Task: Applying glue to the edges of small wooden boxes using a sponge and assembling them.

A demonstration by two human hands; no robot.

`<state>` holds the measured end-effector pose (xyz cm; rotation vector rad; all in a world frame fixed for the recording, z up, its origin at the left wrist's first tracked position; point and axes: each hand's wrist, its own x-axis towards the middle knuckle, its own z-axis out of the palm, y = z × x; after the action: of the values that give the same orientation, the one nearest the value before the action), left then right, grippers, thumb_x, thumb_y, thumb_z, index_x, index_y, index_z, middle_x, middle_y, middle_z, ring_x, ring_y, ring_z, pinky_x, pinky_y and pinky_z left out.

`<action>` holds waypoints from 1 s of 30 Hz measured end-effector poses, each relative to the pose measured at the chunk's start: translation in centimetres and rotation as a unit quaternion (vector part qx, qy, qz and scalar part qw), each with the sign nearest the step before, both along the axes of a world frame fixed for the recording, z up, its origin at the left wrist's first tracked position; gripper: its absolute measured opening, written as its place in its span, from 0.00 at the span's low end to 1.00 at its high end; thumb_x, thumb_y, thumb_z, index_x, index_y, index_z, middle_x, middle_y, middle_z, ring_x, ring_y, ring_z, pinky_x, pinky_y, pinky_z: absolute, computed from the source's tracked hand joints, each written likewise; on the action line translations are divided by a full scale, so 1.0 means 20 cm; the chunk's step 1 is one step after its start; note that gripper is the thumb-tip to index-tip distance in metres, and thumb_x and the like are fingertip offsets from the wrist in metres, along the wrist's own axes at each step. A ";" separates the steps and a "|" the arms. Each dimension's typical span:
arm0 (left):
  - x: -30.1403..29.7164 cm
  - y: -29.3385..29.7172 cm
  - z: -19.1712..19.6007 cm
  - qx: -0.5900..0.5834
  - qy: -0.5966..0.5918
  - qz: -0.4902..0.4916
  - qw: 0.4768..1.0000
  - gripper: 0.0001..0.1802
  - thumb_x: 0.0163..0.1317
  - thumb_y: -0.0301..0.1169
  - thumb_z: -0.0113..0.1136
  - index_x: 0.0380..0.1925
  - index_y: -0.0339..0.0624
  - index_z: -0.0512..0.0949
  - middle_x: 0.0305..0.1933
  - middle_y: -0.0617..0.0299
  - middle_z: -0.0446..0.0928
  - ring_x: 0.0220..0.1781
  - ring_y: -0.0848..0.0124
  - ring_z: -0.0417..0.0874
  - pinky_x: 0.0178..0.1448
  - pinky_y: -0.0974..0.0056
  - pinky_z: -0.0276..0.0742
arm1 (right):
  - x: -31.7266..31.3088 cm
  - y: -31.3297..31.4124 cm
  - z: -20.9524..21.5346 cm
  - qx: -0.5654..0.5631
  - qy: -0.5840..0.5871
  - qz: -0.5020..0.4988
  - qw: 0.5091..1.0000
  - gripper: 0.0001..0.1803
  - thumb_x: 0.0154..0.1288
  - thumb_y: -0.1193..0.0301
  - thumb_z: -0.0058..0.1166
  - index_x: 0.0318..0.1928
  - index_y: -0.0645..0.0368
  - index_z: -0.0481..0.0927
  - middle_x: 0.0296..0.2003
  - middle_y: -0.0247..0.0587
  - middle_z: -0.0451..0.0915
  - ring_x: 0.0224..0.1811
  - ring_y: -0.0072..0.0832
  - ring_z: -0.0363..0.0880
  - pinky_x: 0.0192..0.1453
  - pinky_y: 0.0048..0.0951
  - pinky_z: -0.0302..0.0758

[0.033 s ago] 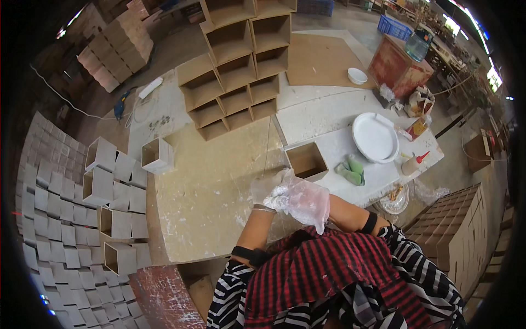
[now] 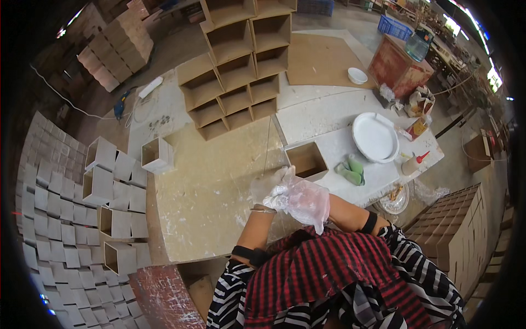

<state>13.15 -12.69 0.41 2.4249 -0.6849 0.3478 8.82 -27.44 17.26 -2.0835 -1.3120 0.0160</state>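
Observation:
My left hand (image 2: 265,188) and my right hand (image 2: 308,202) meet over the near part of the table, both in thin, clear plastic gloves. The right hand lies across the left, its fingers closed against the left palm or wrist. White crumpled plastic or paste (image 2: 278,198) shows where they touch; I cannot make out which. Glove film and overlap hide the left fingers. Just beyond the hands sits an open grey-brown box (image 2: 307,160), its hollow facing up. Right of that box lies a green cloth or sponge (image 2: 351,170).
Stacked open boxes (image 2: 235,68) rise at the table's far side. A white basin (image 2: 375,138) and a red-tipped squeeze bottle (image 2: 415,163) stand at right. A single box (image 2: 158,156) sits at the left edge, beside many piled boxes (image 2: 71,219). Cartons (image 2: 449,225) stand right.
Almost nothing differs. The glove film at the left hand's fingertips and wrist has shifted slightly; both arms and the boxes are where they were.

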 end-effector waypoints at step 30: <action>-0.04 -0.09 1.06 -0.847 0.308 -0.198 0.387 0.29 0.68 0.49 0.45 0.63 0.45 0.61 0.57 0.44 0.71 0.68 0.44 0.61 0.73 0.40 0.50 | 0.05 0.00 -0.14 0.258 0.421 -0.026 0.869 0.18 0.65 0.59 0.54 0.40 0.64 0.80 0.34 0.44 0.79 0.36 0.27 0.79 0.41 0.26 0.75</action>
<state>12.35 -14.44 21.60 0.1851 -0.1573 -0.1413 9.84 -27.53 14.46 -1.3733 -0.6165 0.4504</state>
